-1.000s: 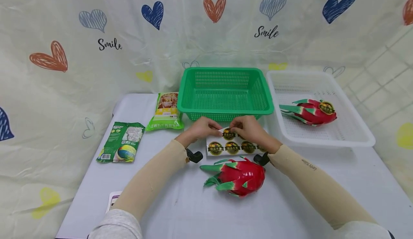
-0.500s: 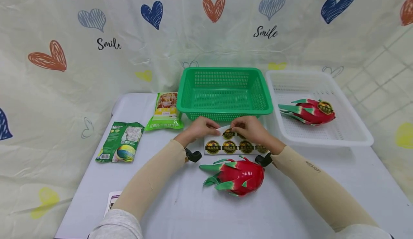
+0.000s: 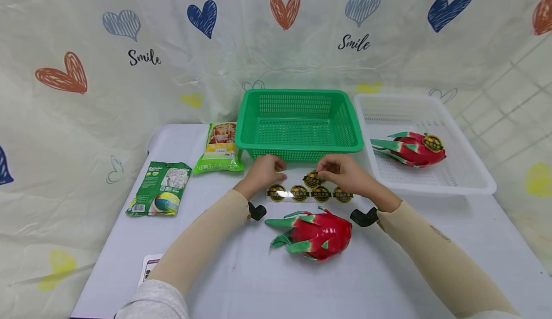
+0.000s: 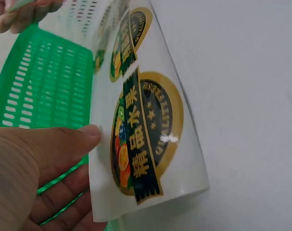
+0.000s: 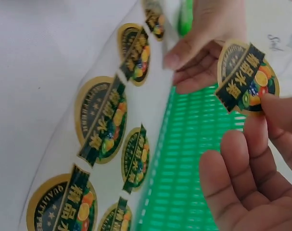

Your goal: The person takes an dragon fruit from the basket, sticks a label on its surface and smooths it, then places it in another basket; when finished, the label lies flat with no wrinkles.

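Observation:
My left hand (image 3: 262, 176) grips the left end of a white sticker sheet (image 4: 186, 173), thumb on its face and fingers behind. Black and gold round labels with fruit pictures cover the sheet. Between thumb and forefinger, my right hand (image 3: 347, 174) pinches one loose sticker (image 5: 242, 79); in the right wrist view it is apart from the sheet. Just in front of the sheet, a red dragon fruit (image 3: 323, 235) with green scales lies on its side on the table, its leafy end to the left.
Behind the hands stands a green basket (image 3: 301, 152). Right of it, a white basket (image 3: 435, 187) holds another dragon fruit (image 3: 416, 152) bearing a round sticker. Two food packets, one yellow-green (image 3: 220, 158) and one dark green (image 3: 157, 189), lie left. A card (image 3: 148, 265) pokes out by the left forearm.
The sticker has come away from the sheet in my right hand, which has moved a little to the right. The sheet and my left hand have shifted slightly left. The dragon fruits stay put.

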Tool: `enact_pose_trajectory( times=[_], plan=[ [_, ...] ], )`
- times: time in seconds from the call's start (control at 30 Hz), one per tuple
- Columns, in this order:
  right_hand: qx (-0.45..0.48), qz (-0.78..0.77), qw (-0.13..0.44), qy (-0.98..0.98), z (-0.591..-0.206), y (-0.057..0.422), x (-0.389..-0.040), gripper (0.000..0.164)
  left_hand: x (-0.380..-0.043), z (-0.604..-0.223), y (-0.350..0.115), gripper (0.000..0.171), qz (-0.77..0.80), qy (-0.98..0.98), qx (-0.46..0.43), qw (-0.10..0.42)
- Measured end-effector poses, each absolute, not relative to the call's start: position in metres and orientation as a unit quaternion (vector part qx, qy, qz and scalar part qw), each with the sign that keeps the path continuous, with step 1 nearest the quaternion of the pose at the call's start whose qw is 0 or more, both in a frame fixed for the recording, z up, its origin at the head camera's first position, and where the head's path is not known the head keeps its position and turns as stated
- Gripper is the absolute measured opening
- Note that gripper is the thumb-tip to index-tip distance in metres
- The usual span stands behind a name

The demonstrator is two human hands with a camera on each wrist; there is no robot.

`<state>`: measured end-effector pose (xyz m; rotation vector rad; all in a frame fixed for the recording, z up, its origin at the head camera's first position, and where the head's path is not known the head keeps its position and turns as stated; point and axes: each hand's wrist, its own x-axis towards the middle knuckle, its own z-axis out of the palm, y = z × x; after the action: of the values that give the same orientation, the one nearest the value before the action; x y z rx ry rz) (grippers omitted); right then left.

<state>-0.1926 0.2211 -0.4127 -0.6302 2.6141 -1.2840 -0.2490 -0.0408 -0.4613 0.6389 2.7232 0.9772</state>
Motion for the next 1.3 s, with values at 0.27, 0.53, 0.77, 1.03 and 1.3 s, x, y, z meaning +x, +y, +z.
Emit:
enact_pose_trajectory(
  times=[0.27,0.53,0.77,1.03,1.3],
  plan=[
    [-0.222,-0.449,0.118,0.858,-0.399,0.233,-0.177,0.006,-0.215,-0.434,-0.028,0.037,0.357,0.878,0.312,0.067],
    [-0.207,-0.455,0.127,0.857,-0.392,0.238,-0.163,0.006,-0.187,-0.414,-0.015,0.034,0.36,0.837,0.408,0.062],
    [-0.197,-0.479,0.141,0.844,-0.392,0.237,-0.147,0.005,-0.173,-0.409,-0.013,0.024,0.353,0.835,0.417,0.065],
    [-0.163,-0.506,0.103,0.841,-0.401,0.236,-0.116,0.017,-0.157,-0.404,-0.014,0.021,0.419,0.809,0.392,0.13],
    [-0.095,-0.47,0.038,0.877,-0.413,0.232,-0.077,0.014,-0.141,-0.403,-0.008,0.027,0.426,0.805,0.383,0.151]
  ],
)
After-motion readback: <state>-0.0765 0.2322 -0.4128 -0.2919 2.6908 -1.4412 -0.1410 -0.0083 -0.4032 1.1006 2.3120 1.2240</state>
